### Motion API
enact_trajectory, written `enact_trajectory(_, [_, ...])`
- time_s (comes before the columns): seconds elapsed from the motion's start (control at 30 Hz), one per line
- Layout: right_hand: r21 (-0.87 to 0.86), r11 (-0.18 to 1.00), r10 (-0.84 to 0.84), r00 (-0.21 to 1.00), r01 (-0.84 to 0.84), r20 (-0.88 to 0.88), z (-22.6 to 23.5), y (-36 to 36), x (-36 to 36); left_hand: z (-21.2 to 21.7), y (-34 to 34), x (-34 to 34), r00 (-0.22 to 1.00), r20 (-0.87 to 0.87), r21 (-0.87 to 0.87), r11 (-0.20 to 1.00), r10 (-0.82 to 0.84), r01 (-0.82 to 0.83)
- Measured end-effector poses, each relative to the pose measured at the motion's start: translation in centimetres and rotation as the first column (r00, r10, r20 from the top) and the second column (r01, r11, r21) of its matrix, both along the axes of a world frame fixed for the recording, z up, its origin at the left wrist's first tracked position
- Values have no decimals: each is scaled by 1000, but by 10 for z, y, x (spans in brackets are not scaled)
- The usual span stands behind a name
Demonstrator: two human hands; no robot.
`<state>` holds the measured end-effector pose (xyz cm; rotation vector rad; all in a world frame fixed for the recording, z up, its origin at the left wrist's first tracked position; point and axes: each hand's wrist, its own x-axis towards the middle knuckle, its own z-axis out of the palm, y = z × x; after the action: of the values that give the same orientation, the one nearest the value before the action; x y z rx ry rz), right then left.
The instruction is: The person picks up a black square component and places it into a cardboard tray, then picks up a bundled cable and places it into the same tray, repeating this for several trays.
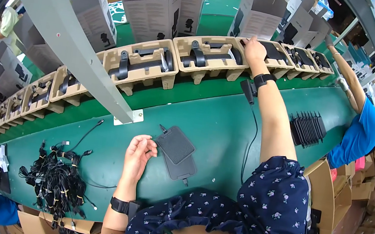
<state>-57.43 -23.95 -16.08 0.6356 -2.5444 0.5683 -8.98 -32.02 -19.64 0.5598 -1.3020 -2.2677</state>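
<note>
Her right hand (255,49) lies open on the rim of a cardboard tray (216,56). Her left hand (138,152) curls loosely, empty, beside two dark pads (176,148), with bare green bench (225,122) between.

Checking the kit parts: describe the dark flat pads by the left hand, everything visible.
Two flat dark grey pads, rounded rectangles with a fine dotted texture, look like plastic or rubber. They lie stacked and skewed on the green table, the upper one overlapping the lower. A short stub sticks out of each, at opposite ends. The left hand rests beside them, fingertips at the upper pad's edge.
</note>
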Motion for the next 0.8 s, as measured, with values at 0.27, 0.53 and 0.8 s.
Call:
enact_trajectory(0.27, [161, 978, 90, 963, -133, 252, 8, 4, -1, -2, -2, 5, 999, 1, 2, 999, 34, -34])
enact_trajectory(0.53, [426, 905, 39, 994, 10, -106, 7, 2, -17, -7, -5, 4, 999, 3, 11, 999, 32, -32])
enact_trajectory(0.8, [112, 990, 91, 996, -91, 6, -11, 8, -20, -10, -10, 10, 999, 12, 1, 1000, 30, -30])
